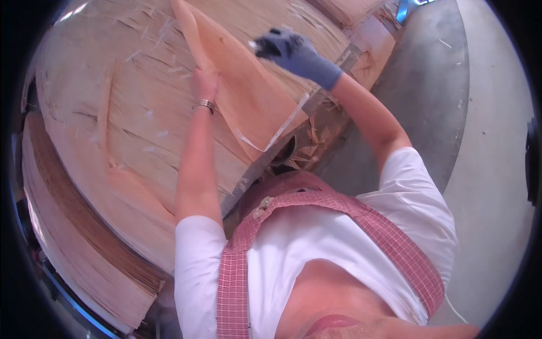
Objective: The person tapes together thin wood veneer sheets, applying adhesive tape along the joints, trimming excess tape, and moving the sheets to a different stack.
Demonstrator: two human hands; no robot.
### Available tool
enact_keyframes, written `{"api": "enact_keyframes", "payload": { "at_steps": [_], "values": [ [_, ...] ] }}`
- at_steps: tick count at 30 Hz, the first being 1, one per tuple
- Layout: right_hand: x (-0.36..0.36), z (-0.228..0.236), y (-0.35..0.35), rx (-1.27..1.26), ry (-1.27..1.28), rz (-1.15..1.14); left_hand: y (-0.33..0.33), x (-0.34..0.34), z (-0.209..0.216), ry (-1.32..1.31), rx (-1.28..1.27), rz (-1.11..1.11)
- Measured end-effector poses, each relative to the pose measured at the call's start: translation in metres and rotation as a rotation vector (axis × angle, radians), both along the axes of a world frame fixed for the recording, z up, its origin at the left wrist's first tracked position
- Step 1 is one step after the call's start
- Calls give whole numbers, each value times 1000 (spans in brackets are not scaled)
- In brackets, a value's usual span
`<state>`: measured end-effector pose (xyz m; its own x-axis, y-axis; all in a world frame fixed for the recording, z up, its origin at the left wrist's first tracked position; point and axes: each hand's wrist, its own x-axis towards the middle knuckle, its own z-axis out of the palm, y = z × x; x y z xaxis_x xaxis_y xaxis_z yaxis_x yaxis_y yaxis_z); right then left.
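A thin sheet of pale wood veneer (248, 96) lies lifted and tilted over a large stack of veneer sheets (113, 124). My left hand (204, 82), bare with a metal bracelet at the wrist, grips the sheet's left edge. My right hand (291, 51), in a dark blue-grey glove, holds the sheet's upper right edge. A strip of white tape (285, 127) runs along the sheet's lower edge and hangs loose.
The veneer stack's layered edge (84, 226) curves down the left side. Wood scraps (310, 147) lie at the stack's right edge. Grey concrete floor (440, 85) is on the right. Another pile of sheets (350, 8) is at the top.
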<state>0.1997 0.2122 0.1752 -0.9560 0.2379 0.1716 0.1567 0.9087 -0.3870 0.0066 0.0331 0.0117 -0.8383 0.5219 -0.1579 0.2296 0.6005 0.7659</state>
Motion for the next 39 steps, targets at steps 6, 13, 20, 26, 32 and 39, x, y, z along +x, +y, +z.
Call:
{"api": "enact_keyframes", "payload": {
  "at_steps": [6,13,20,26,32,39],
  "values": [
    [104,-76,-94,-286,-249,317,-6,3,-19,-19,172,108],
    [80,-120,-170,291,174,369,-36,-19,-26,-33,162,145],
    [115,-124,-130,-509,-160,-122,-11,7,-20,-90,248,119],
    [128,-111,-96,-681,-171,-83,-9,0,-8,-70,205,210],
    [177,-42,-52,-1402,-51,-435,-14,1,-25,-156,269,256],
    [237,-75,11,-1560,396,-761,4,10,-21,-283,420,219]
  ]
}}
